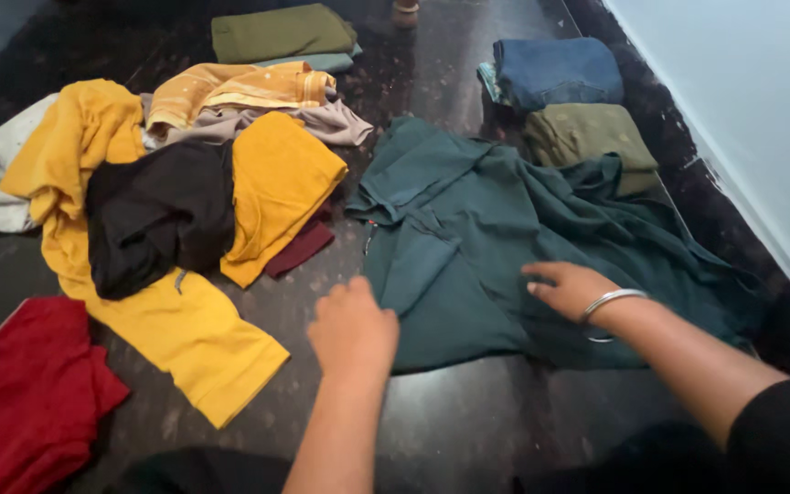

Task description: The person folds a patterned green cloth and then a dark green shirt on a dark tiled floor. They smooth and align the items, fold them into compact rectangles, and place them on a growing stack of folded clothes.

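**Teal shirt spread flat, both hands on it**

The teal shirt (pixel 505 229) lies spread on the dark floor (pixel 468 421) in front of the person, near the pale wall (pixel 742 110), its cloth soft and rumpled with folds running toward the far edge. The right hand (pixel 571 288), a metal bangle (pixel 610 300) at the wrist, rests flat and open on the middle of the cloth, fingers spread and pressing, gripping nothing. The left hand (pixel 352 331) sits at the shirt's near left edge, fingers curled under; whether it has pinched the hem cannot be told from here.

By the look of it the shirt is being smoothed and laid out, the step before a fold; the next move would call for the near edge to be taken up evenly while the flat palm keeps the loose cloth from sliding on the polished stone.

Just beyond lie folded pieces: an olive one (pixel 592 137), a blue denim one (pixel 555 71), a green one (pixel 281 32). To the left sits a loose heap, a mustard shirt (pixel 185 329), a black garment (pixel 157 215), and a red cloth (pixel 25 393) nearest the body
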